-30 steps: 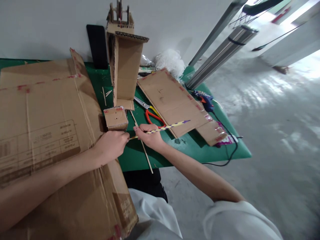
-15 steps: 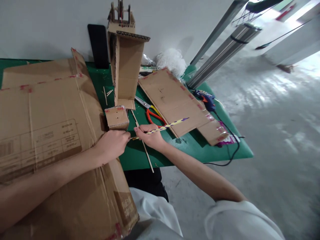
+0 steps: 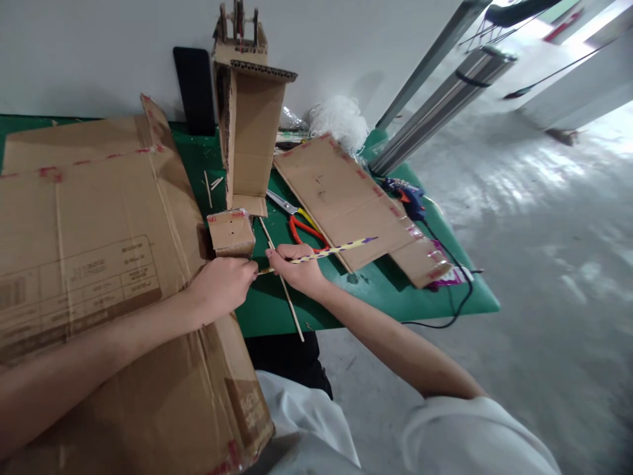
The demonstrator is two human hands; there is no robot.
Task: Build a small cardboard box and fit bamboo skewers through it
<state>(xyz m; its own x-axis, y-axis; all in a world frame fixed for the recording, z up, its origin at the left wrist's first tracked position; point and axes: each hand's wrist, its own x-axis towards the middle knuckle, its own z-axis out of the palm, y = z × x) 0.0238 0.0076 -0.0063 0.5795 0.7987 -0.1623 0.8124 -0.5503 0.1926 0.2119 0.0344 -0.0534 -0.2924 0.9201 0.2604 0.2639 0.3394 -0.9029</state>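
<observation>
A yellow pencil with dark purple marks (image 3: 341, 249) lies slantwise through my right hand (image 3: 297, 267), whose fingers are closed around it. Its purple tip points up and to the right. The other end meets the curled fingers of my left hand (image 3: 230, 280), which pinch it; their fingertips are partly hidden. Just above my left hand sits a small cardboard box (image 3: 231, 231) with small holes in its face. A thin wooden stick (image 3: 291, 307) lies on the table, passing beneath my right hand and the pencil.
A tall cardboard structure (image 3: 254, 132) stands behind the small box. Large cardboard (image 3: 99, 218) covers the left side. Scissors (image 3: 281, 201) and red-handled pliers (image 3: 306, 231) lie beside a cardboard sheet (image 3: 341, 198). A corded glue gun (image 3: 410, 198) rests near the right edge of the green table (image 3: 390, 297).
The pencil has turned slightly in my right hand, and its tip sits a little lower and further right. Both hands stay almost in place.
</observation>
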